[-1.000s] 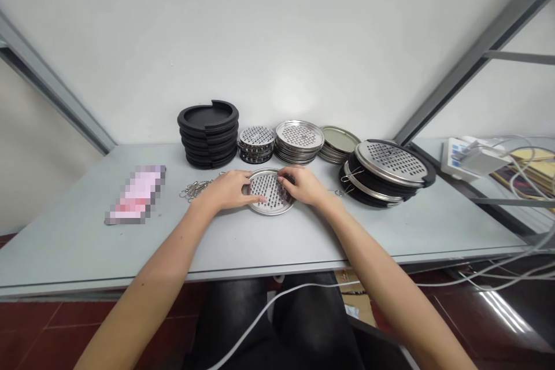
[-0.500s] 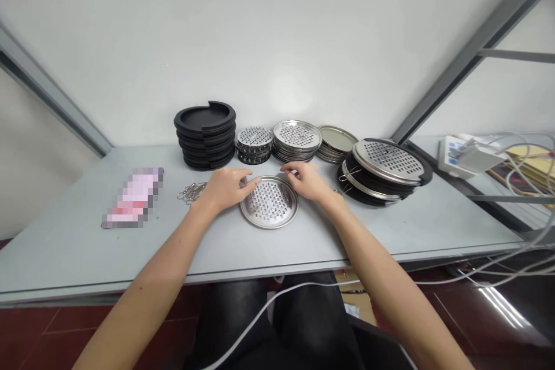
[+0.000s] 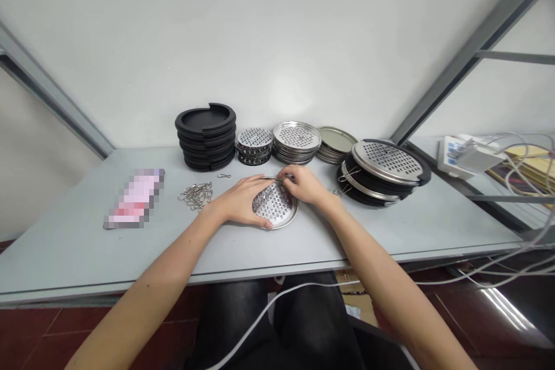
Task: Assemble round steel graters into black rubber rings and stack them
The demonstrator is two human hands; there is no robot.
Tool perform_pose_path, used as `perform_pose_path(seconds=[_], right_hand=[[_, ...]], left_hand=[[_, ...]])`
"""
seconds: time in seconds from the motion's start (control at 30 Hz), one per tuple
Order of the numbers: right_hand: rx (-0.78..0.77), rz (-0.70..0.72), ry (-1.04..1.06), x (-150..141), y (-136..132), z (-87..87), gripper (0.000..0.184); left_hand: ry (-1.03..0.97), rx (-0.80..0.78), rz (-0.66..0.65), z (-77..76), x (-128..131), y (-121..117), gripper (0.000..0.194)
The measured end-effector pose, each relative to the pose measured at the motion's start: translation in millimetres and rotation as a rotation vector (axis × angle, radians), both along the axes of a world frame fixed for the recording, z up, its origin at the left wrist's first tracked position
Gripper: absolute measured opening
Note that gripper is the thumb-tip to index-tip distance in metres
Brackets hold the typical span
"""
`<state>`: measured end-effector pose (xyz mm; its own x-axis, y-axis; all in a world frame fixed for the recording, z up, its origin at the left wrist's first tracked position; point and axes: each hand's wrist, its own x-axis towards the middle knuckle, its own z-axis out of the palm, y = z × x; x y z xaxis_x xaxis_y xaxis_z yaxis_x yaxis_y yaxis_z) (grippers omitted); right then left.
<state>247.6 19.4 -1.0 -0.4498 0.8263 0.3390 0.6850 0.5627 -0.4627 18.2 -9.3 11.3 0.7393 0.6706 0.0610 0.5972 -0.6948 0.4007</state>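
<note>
A round metal grater plate with a raised rim lies on the grey table in front of me. Spread round its left side, my left hand grips the rim, with the thumb at the near edge and the fingers at the far edge. My right hand is closed at the upper right rim, fingertips bent over it; whether a small part is also pinched there is hidden. To the left lie several wire clips, and a single wire clip lies just beyond my left hand.
Along the wall stand stacked black rings, small grater discs, larger grater plates and plain metal lids. Assembled black-rimmed graters are at right. A blurred-out phone-shaped object lies left; a power strip and cables lie far right.
My left hand has moved right and down, opening wide round the grater plate's left side. My right hand has come slightly down onto the rim. More of the clips now show.
</note>
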Motion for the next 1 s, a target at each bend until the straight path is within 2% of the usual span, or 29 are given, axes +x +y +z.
perform_pose_path(seconds=[0.17, 0.3, 0.43, 0.5, 0.57, 0.67, 0.87, 1.0], right_hand=[[0.015, -0.009, 0.005, 1.1, 1.5, -1.5, 0.026], [0.025, -0.015, 0.011, 1.3, 2.5, -2.7, 0.024], [0.037, 0.003, 0.019, 0.7, 2.1, -3.1, 0.023], [0.036, 0.029, 0.019, 0.0, 1.1, -3.4, 0.026], [0.038, 0.059, 0.012, -0.9, 0.0, -4.2, 0.032], [0.056, 0.08, -0.003, -2.0, -0.9, -6.4, 0.037], [0.053, 0.055, -0.059, -3.3, 1.7, -13.6, 0.037], [0.05, 0.045, -0.083, -4.5, 2.9, -15.7, 0.035]], left_hand=[[0.04, -0.084, 0.016, 9.2, -6.4, 0.1, 0.115], [0.024, -0.065, 0.093, 12.2, -4.8, -2.3, 0.108], [-0.019, 0.023, 0.236, 0.9, 7.9, -6.1, 0.102], [-0.038, 0.052, 0.321, -6.7, 15.3, -8.4, 0.099], [-0.051, 0.057, 0.352, -11.6, 20.1, -10.4, 0.091], [-0.054, 0.028, 0.32, -10.7, 18.4, -10.8, 0.086], [-0.03, -0.068, 0.171, 1.4, -1.9, -4.7, 0.111], [-0.042, -0.063, 0.106, 2.4, -5.4, -2.3, 0.115]])
